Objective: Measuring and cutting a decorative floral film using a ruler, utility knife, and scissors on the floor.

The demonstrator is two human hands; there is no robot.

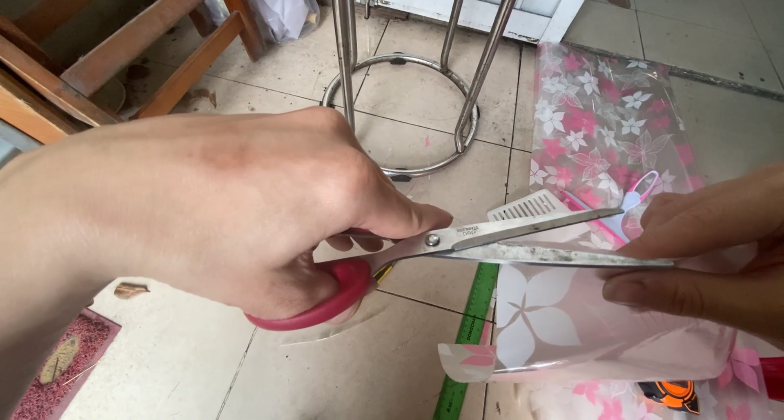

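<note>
Pale floor tiles fill the background, with the ring-shaped base of a metal stool and slanted wooden furniture legs farther off. Closest to the camera, the left hand is closed through the handles of red-handled steel scissors, whose blades stand slightly apart and point to the right. They meet the edge of a translucent pink plastic sheet printed with white flowers, which the right hand pinches between thumb and fingers, seemingly to keep it taut at the blades. More of this flowered film lies flat on the floor beyond, and a green ruler lies under the sheet's edge.
</note>
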